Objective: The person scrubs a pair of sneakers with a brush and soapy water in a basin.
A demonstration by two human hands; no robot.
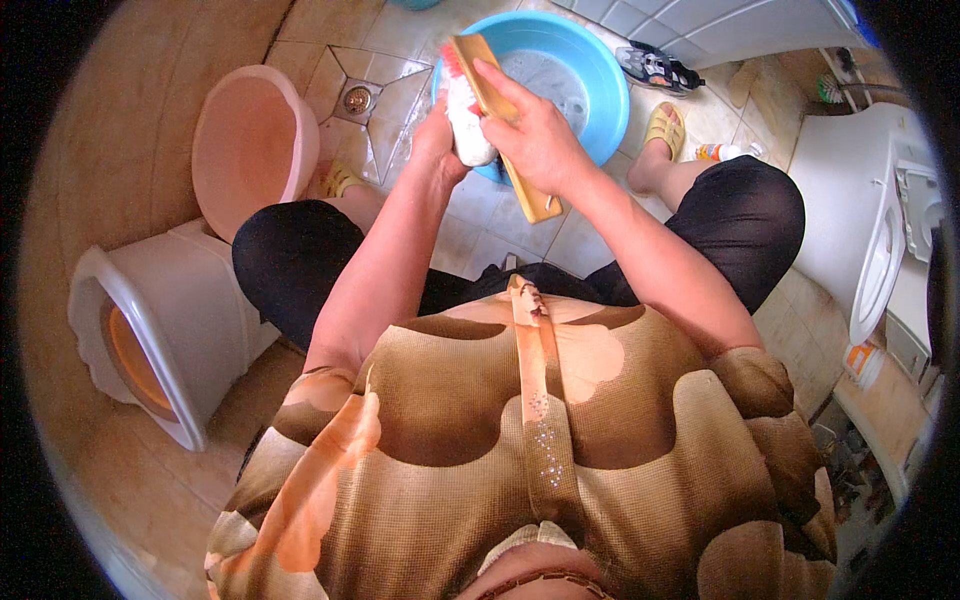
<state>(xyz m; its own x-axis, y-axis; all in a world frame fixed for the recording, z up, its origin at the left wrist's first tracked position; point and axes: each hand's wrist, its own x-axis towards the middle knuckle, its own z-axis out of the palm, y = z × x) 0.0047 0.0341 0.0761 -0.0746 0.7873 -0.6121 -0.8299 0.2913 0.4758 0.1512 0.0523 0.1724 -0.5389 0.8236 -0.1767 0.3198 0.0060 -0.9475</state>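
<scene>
My left hand (436,142) grips a white object (472,144) from its left side; it looks like a shoe with a white sole. In my right hand (541,139) is a long wooden scrub brush (536,199) with red and white bristles, held slantwise. Its bristles press against the white object, though the exact contact is partly hidden by the brush and my fingers. Both hands are over the near left rim of a blue plastic basin (617,97), which holds cloudy, sudsy water. A dark-and-grey sneaker (656,69) lies on the tiles right of the basin.
A pink basin (251,142) leans on its side at the left, by a white plastic stool (176,300) lying tipped over. A floor drain (358,99) sits left of the blue basin. Beside my yellow-sandalled foot lies a bottle (720,152). A white toilet (840,172) stands at the right.
</scene>
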